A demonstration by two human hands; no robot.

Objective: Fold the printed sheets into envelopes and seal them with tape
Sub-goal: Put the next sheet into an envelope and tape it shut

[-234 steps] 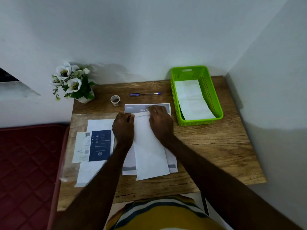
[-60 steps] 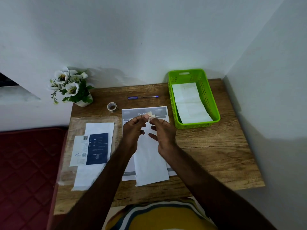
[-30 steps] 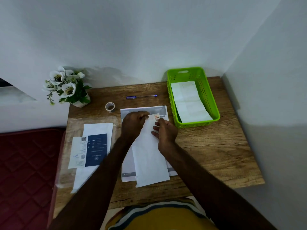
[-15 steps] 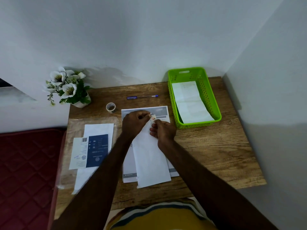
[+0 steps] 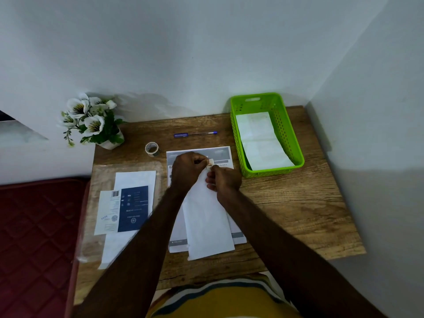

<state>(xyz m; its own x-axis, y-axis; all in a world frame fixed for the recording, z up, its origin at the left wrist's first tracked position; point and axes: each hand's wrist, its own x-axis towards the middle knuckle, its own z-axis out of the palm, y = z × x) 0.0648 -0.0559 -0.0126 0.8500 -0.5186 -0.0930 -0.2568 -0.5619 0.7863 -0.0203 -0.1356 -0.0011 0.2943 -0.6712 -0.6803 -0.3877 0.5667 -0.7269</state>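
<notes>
The folded sheet lies lengthwise on the printed sheets mid-counter, and I read this as the sealing step: both my hands meet at its far end, left hand and right hand each pinching a small piece of tape. Next I judge the piece must be laid flat across the end flap and pressed down. The tape roll stands just beyond, and the green basket holds finished envelopes.
</notes>
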